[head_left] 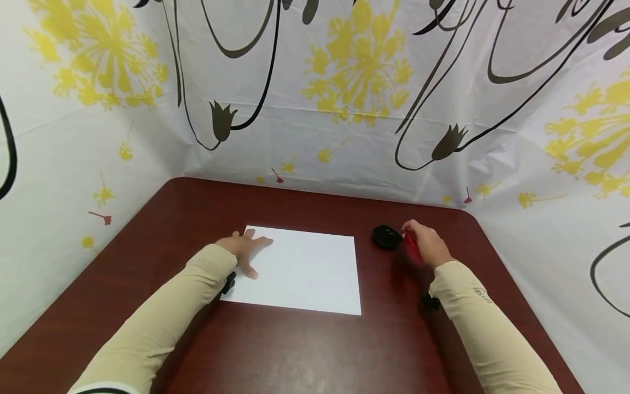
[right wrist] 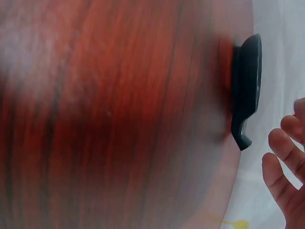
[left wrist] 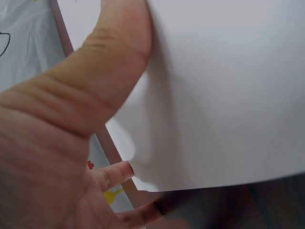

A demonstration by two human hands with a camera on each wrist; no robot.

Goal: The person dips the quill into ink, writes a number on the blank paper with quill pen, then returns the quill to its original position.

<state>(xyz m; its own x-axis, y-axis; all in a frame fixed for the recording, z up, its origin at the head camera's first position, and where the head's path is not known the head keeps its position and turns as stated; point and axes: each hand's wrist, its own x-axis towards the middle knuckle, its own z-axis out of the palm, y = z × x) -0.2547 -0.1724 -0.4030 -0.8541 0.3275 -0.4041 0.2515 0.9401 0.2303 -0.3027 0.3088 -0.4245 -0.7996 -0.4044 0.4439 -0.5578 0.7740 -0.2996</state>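
A white sheet of paper (head_left: 305, 271) lies on the dark red wooden table. My left hand (head_left: 244, 251) rests spread over its left edge. In the left wrist view the thumb (left wrist: 109, 67) stretches across the paper, and one fingertip is right at its corner. To the right, my right hand (head_left: 427, 243) hovers close beside a flat, rounded black thing (head_left: 386, 236) with a short angled tab, which shows side-on in the right wrist view. There the fingers (right wrist: 281, 148) are slightly bent and apart, nothing visible between them. A bright red patch (head_left: 412, 249) shows beneath this hand.
The table (head_left: 305, 355) has rounded far corners. White patterned cloth (head_left: 295, 148) with yellow and dark floral prints hangs behind it and along both sides. A small dark device sits at each wrist.
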